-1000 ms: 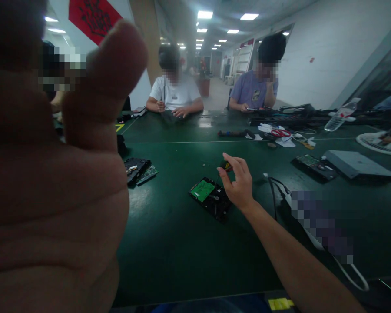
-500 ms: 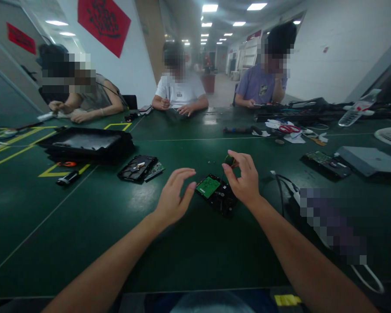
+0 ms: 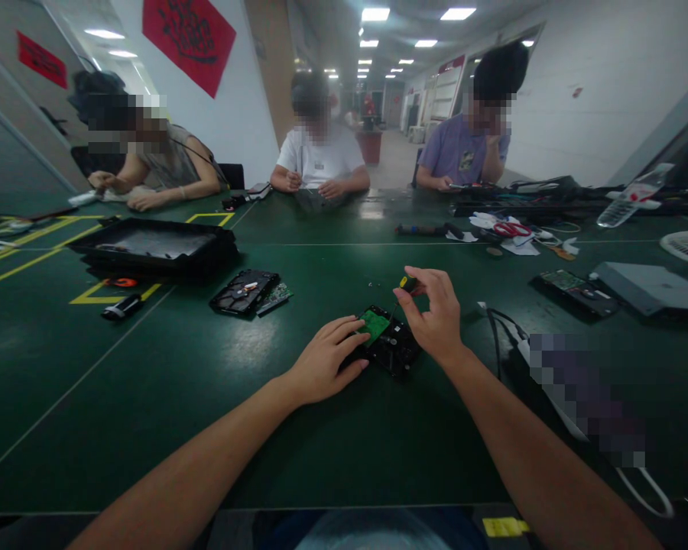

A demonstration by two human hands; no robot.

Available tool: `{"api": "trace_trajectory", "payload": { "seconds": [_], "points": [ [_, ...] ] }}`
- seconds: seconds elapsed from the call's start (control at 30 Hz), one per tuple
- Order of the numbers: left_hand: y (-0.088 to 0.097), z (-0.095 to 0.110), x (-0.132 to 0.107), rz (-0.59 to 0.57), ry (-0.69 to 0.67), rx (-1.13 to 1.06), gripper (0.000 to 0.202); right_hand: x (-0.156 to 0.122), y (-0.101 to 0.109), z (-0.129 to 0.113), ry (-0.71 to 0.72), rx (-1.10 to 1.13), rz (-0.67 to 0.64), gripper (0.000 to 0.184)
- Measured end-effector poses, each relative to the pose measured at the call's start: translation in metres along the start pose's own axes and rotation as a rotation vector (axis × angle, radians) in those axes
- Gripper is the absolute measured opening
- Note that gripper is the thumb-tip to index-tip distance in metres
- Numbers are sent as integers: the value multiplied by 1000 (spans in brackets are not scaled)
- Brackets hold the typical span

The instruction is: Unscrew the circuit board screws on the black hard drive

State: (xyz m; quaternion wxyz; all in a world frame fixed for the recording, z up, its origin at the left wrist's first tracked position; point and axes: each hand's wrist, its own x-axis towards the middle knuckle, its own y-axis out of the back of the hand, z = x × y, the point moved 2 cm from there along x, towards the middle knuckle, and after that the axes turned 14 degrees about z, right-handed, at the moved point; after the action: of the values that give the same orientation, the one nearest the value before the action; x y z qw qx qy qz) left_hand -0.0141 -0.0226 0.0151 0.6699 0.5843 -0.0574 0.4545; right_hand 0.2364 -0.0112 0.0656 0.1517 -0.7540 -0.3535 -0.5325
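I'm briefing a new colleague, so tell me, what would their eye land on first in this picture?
Most likely the hard drive with its green circuit board in the middle of the dark green table. The left hand holds its near end, and the right hand pinches a small screwdriver over it. Next comes the red banner on the wall at upper left, above three people seated along the far side.

Green table (image 3: 321, 428) bears hard drive (image 3: 394, 350), tray (image 3: 154, 248), scissors (image 3: 510, 228).

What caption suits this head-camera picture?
Left hand rests on a hard drive on the green table while right hand holds a small screwdriver over it.
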Motion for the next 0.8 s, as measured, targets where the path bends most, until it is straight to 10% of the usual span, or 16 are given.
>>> {"api": "trace_trajectory", "payload": {
  "seconds": [0.8],
  "points": [
    [1,-9,-4,14,71,-131,43,-1,0,1,-5,-4,4,40]
  ]
}}
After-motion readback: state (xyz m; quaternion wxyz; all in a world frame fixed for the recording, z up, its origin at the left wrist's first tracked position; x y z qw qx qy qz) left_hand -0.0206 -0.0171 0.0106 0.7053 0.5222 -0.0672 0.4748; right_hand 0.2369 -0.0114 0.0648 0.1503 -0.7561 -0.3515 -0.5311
